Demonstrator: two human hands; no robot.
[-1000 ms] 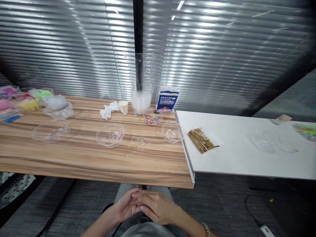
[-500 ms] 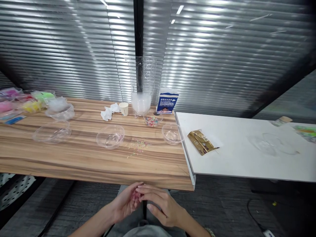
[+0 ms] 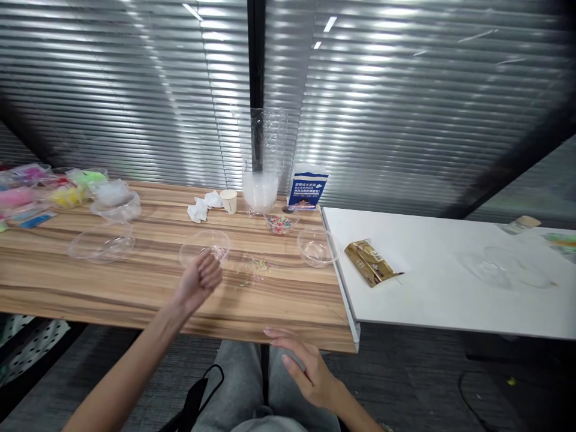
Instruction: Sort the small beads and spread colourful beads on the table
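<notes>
My left hand [image 3: 202, 277] is closed in a fist at the near side of a clear plastic bowl [image 3: 183, 254], overlapping its front rim in view. What lies inside the curled fingers is hidden now. At the table's front edge, my right hand [image 3: 302, 361] is open, fingers stretched out and thumb apart, with nothing in it. Thin coloured sprinkles [image 3: 256, 269] are scattered on the wood to the right of that bowl. A second clear bowl [image 3: 317, 255] stands by the wooden table's right end. Behind it sits a small bowl of multicoloured bits [image 3: 281, 224].
A paper cup [image 3: 229, 202], crumpled tissues [image 3: 198, 210], stacked clear cups [image 3: 260, 191] and a blue packet [image 3: 307, 191] line the back. Coloured packs [image 3: 69, 195] and an empty clear bowl [image 3: 101, 245] stand left. A gold pouch [image 3: 372, 263] lies on the white table [image 3: 432, 282].
My left hand, which cupped something pinkish by my lap, has moved forward and left over the table and closed. My right hand has come apart from it and stays near the edge.
</notes>
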